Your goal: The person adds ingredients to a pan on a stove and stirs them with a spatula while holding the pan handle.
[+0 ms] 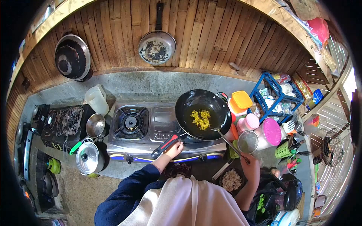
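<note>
Clock centred on the wok, 12 = away from the wearer.

Nearest: dish of pale, grainy-looking food [231,180] at 5.

Right hand [250,165] at 4-5. Grip clamped on the shaft of a long metal spatula [230,145]. Spatula slants up toward 10-11, its head just inside the wok rim at 4.

Left hand [174,150] at 7-8, right at the red-and-black wok handle [165,146]. Handle covers part of the hand; can't tell whether that grip is closed round it or only against it.

Wok [185,113]: black, over the right half of the two-burner stove [163,113]. Yellow food [201,119] sits in it, shredded-looking, in a loose clump near the middle with shiny liquid around it. Spatula head near the clump.

Left burner [131,121] at 9, bare, grate showing.

Round strainer [248,141] at 4, just beside the wok. Pink-lidded container [272,132] at 3-4, orange-lidded one [241,100] at 2. Lidded metal pot [88,158] at 8, well apart.

Farther: steel saucepan [95,125] at 9, blue rack [279,98] at 2-3, packed with bags.

Farthest, on the bamboo wall [117,30]: frying pan [157,47] hanging at 11, blackened wok-shaped pan [72,57] at 10.
</note>
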### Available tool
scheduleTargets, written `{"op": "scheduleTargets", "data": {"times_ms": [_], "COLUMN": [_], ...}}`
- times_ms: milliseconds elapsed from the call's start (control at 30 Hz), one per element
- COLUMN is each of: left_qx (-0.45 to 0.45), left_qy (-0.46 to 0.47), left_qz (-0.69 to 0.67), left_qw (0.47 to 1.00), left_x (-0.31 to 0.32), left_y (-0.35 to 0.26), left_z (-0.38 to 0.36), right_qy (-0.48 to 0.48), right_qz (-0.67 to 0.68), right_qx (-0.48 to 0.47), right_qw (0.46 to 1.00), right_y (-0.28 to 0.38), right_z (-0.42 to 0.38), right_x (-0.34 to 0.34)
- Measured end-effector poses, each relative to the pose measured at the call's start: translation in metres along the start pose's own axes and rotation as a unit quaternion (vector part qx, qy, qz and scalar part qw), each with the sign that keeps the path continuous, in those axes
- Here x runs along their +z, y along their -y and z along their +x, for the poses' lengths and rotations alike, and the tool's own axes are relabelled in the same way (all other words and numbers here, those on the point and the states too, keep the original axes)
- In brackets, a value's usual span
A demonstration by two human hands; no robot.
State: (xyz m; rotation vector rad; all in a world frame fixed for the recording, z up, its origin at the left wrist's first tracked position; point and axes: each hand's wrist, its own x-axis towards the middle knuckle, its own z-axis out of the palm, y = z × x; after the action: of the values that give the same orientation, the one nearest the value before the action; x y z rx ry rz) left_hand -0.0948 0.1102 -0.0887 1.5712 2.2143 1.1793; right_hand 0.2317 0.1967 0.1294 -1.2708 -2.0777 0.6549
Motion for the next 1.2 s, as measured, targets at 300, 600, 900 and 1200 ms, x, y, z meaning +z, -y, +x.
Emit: {"op": "scheduleTargets", "data": {"times_ms": [300, 600, 900, 1200], "left_qx": [0.005, -0.006, 0.016, -0.005], "left_qy": [-0.016, -0.02, -0.028, 0.011], "left_qz": [0.004, -0.024, -0.042, -0.008], "left_qw": [1.0, 0.999, 0.999, 1.0], "left_x": [0.004, 0.002, 0.003, -0.003], "left_y": [0.005, 0.001, 0.002, -0.005], "left_z": [-0.001, -0.002, -0.002, -0.001], "right_qy": [0.03, -0.004, -0.024, 0.048], "right_qz": [0.019, 0.092, 0.042, 0.024], "right_qx": [-0.005, -0.035, -0.056, 0.009], "right_qw": [0.999, 0.995, 0.997, 0.999], "right_y": [0.005, 0.0, -0.008, 0.0], "right_z": [0.025, 0.058, 0.068, 0.034], "right_x": [0.045, 0.093, 0.107, 0.056]}}
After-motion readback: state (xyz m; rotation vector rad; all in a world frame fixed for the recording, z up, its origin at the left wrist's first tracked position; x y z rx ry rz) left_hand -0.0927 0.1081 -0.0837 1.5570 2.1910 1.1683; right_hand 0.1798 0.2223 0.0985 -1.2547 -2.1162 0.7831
